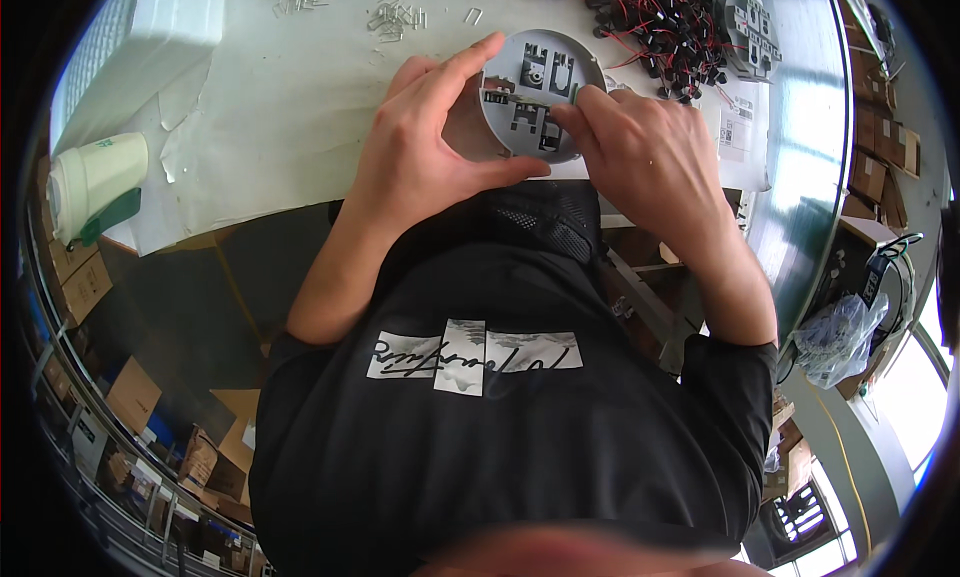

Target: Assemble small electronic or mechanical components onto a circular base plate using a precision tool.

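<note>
A round grey plastic housing (518, 85) with several moulded slots and recesses lies at the near edge of the table. My left hand (410, 142) grips it from the left, the fingers reaching to its far rim and the thumb along its near rim. Over the housing's right side, my right hand (650, 152) is closed, with thumb and forefinger pressed down into it. Whatever those fingertips pinch is hidden; only a small green bit shows beside them. A thin metal strip seems to cross the middle of the housing.
Black parts with red wires (665, 32) are heaped at the far right, next to stacked grey housings (750, 35). Small metal clips (398, 17) lie in loose piles at the back. On the left stand a pale green container (100, 182) and white foam-like blocks (150, 52).
</note>
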{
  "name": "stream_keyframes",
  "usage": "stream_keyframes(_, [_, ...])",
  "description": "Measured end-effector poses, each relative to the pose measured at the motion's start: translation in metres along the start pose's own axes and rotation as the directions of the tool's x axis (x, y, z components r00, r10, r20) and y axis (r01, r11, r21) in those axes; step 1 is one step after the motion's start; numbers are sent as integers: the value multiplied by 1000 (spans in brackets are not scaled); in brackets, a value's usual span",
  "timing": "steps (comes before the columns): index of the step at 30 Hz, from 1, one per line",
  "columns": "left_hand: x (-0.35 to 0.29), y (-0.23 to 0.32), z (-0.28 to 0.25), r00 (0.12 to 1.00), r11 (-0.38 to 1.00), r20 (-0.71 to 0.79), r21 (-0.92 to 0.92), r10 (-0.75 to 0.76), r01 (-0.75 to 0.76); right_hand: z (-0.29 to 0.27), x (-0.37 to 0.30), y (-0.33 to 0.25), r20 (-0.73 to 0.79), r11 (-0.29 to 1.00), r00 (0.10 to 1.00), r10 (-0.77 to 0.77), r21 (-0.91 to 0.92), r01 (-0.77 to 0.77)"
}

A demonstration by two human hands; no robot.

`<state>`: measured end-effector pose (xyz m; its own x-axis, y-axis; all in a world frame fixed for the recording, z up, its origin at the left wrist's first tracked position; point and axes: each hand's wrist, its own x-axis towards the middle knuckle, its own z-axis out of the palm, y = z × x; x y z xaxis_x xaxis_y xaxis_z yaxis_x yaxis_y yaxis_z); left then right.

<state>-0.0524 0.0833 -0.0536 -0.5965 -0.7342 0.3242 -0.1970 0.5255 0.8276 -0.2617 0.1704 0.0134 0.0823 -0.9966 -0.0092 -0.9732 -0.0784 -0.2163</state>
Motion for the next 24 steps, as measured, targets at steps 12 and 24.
stream_keyframes(12, [-4,2,6,997,997,-60,71,45,-41,11,-11,-17,-64,989,998,30,-146,-39])
stream_keyframes(24, [0,1,1,999,999,5,-7,45,-45,13,-2,5,-96,990,989,-114,-97,105])
